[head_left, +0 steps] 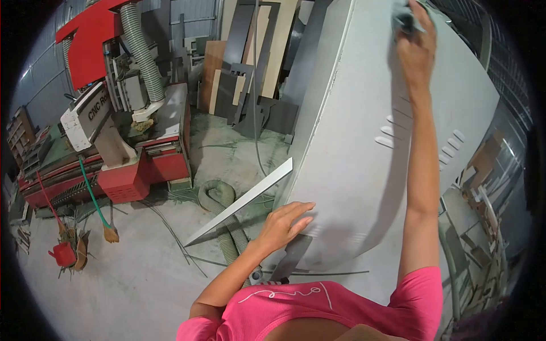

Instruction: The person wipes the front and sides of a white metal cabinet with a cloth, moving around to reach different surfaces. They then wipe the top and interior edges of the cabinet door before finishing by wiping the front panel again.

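A tall light-grey metal cabinet (352,170) with rows of vent slots stands right in front of me. High on its face, my right hand (418,48) is closed round a bunched grey cloth (401,18), with the arm stretched far up. My left hand (287,224) is low by the cabinet's left edge, fingers extended and slightly apart, holding nothing. Close to that hand, a long white strip (242,202) slants from the floor up to the cabinet's side.
A red CNC machine (128,176) with a grey hose (141,54) stands at left. Ribbed hose (227,227) lies on the floor beside the cabinet. Sheet panels (244,62) lean at the back. Brooms and a red dustpan (62,254) are at far left.
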The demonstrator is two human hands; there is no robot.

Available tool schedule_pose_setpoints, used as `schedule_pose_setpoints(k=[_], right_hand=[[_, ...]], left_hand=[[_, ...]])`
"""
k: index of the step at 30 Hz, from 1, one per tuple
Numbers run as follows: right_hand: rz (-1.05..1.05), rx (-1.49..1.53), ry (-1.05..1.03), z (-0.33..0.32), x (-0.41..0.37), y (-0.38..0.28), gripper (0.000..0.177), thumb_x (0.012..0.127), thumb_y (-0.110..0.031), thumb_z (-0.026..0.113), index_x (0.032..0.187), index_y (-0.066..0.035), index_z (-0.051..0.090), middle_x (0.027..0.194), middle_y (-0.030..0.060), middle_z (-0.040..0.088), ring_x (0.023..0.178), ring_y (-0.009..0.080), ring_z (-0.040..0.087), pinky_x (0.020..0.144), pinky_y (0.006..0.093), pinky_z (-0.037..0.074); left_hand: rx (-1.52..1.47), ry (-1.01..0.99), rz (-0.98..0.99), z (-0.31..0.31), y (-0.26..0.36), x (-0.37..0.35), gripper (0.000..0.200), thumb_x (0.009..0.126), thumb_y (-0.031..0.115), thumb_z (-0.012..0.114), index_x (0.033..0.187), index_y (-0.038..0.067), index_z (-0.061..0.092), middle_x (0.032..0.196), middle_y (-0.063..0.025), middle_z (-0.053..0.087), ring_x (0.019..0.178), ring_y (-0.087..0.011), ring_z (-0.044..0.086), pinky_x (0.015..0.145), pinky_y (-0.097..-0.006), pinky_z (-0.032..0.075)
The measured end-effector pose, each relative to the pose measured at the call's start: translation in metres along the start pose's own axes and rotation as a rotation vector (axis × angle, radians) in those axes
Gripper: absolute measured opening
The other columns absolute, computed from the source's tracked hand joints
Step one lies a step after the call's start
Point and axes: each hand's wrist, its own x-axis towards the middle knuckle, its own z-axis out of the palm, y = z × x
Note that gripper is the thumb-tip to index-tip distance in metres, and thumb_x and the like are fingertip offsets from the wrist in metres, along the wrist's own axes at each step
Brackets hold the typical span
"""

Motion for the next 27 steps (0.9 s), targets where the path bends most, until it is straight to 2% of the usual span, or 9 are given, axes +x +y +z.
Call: schedule_pose_setpoints(k=[2,4,7,9,11,14,19,24,27], right_hand=[[-0.084,-0.299,0.023,0.016,-0.016,-0.003,0.055,0.073,0.004,0.058,0.125,-0.009,0.051,0.130,0.0080,0.049,0.117,0.0275,0.048,0.100,0.0393,0.036],[-0.106,-0.147,-0.194,0.021,-0.043,-0.042,0.052,0.068,0.002,0.060,0.119,-0.009,0.056,0.131,0.0087,0.048,0.120,0.0270,0.044,0.102,0.0389,0.031],[-0.391,-0.133,-0.646,0.015,-0.171,-0.085,0.047,0.076,-0.013,0.058,0.122,-0.026,0.055,0.126,0.0034,0.052,0.119,0.0208,0.045,0.105,0.0554,0.024],[-0.536,0.278,-1.049,-0.014,-0.249,-0.108,0.042,0.081,-0.014,0.050,0.121,-0.026,0.053,0.123,0.0004,0.053,0.116,0.0127,0.049,0.110,0.0488,0.023],[-0.629,0.431,-1.215,-0.036,-0.298,-0.114,0.040,0.080,-0.015,0.051,0.118,-0.026,0.054,0.125,-0.0044,0.052,0.118,0.0115,0.047,0.111,0.0453,0.023],[-0.603,0.375,-1.138,-0.037,-0.267,-0.099,0.039,0.080,-0.014,0.051,0.117,-0.028,0.054,0.126,-0.0032,0.052,0.117,0.0116,0.048,0.111,0.0440,0.023],[-0.500,-0.114,-0.802,0.000,-0.125,-0.051,0.060,0.067,-0.017,0.066,0.123,-0.034,0.052,0.131,-0.0031,0.049,0.120,0.0155,0.046,0.104,0.0585,0.022],[-0.413,-0.207,-0.226,0.029,0.006,0.047,0.058,0.062,-0.004,0.071,0.117,-0.016,0.058,0.129,0.0068,0.051,0.121,0.0256,0.045,0.100,0.0465,0.031],[-0.345,-0.227,-0.116,0.030,0.048,0.024,0.044,0.072,0.005,0.056,0.115,-0.003,0.055,0.127,0.0152,0.052,0.122,0.0348,0.043,0.105,0.0444,0.029]], left_hand=[[0.019,0.018,0.079,-0.004,-0.008,0.002,0.029,0.084,0.015,0.063,0.111,0.004,0.060,0.098,-0.0127,0.063,0.086,-0.0303,0.061,0.073,-0.0363,0.050],[0.009,0.034,0.076,-0.011,-0.012,0.001,0.028,0.084,0.014,0.062,0.110,0.004,0.060,0.098,-0.0127,0.063,0.086,-0.0301,0.061,0.073,-0.0361,0.050],[-0.002,0.080,0.052,-0.028,-0.022,0.000,0.026,0.084,0.013,0.062,0.109,0.004,0.061,0.097,-0.0128,0.063,0.086,-0.0294,0.062,0.073,-0.0350,0.050],[-0.015,0.105,0.037,-0.040,-0.026,0.001,0.025,0.085,0.012,0.061,0.108,0.003,0.061,0.097,-0.0130,0.063,0.086,-0.0289,0.062,0.073,-0.0342,0.050],[-0.023,0.151,-0.008,-0.054,-0.025,0.007,0.021,0.086,0.006,0.057,0.106,0.000,0.062,0.093,-0.0136,0.064,0.084,-0.0245,0.062,0.075,-0.0305,0.048],[-0.061,0.208,-0.002,-0.062,-0.032,0.015,0.022,0.086,0.008,0.059,0.106,0.002,0.062,0.094,-0.0137,0.064,0.083,-0.0262,0.063,0.072,-0.0318,0.049],[-0.096,0.204,-0.031,-0.052,-0.036,0.019,0.020,0.086,0.006,0.058,0.105,0.002,0.062,0.092,-0.0139,0.064,0.082,-0.0261,0.063,0.071,-0.0323,0.049],[-0.057,0.127,0.000,-0.040,-0.029,0.019,0.021,0.085,0.005,0.058,0.105,0.001,0.062,0.093,-0.0137,0.063,0.082,-0.0276,0.062,0.071,-0.0338,0.049],[0.004,0.122,0.146,-0.044,-0.019,0.039,0.023,0.083,0.003,0.060,0.106,0.002,0.062,0.095,-0.0130,0.063,0.088,-0.0283,0.061,0.077,-0.0348,0.048]])
